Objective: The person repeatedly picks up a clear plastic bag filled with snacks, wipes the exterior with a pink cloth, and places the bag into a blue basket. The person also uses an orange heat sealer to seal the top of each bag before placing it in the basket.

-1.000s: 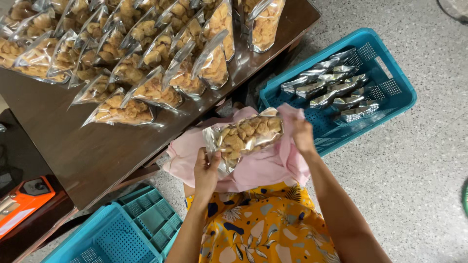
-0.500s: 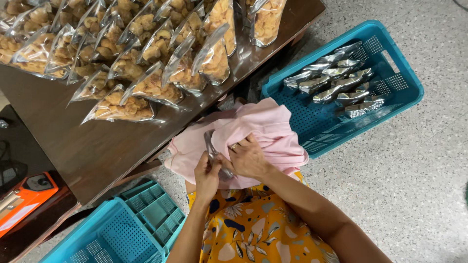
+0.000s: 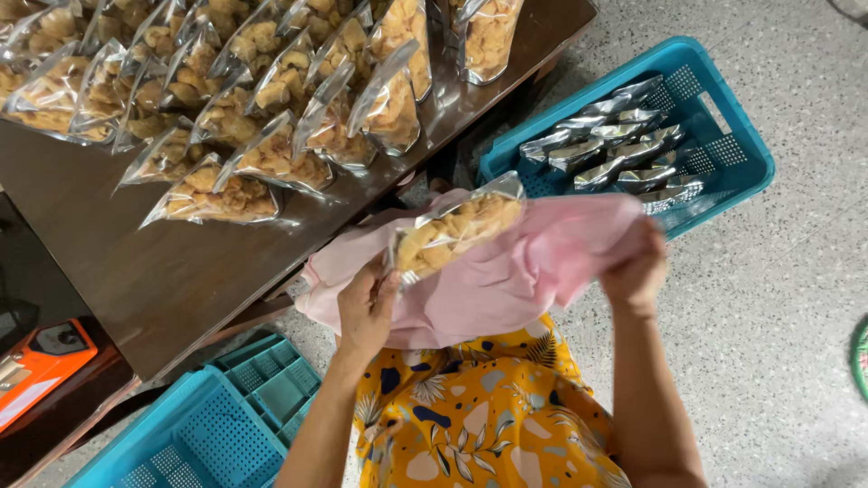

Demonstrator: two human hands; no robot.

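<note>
My left hand (image 3: 366,307) grips the lower end of a clear snack bag (image 3: 457,230) filled with pale fried pieces, held tilted over a pink cloth (image 3: 506,285) on my lap. My right hand (image 3: 637,271) is closed on the right edge of that cloth, pulled out to the side near the blue basket (image 3: 737,154). Several more filled bags (image 3: 271,158) stand in rows on the dark wooden table (image 3: 154,280) in front of me.
The blue plastic basket at the right holds several silvery foil packs (image 3: 615,145). A second blue basket (image 3: 203,429) sits on the floor at the lower left. An orange device (image 3: 41,361) lies at the left edge. Speckled grey floor surrounds me.
Half a second ago both hands were together at the cloth's middle with the bag edge-on. Now the bag is turned flat and my right hand has moved out right along the cloth.
</note>
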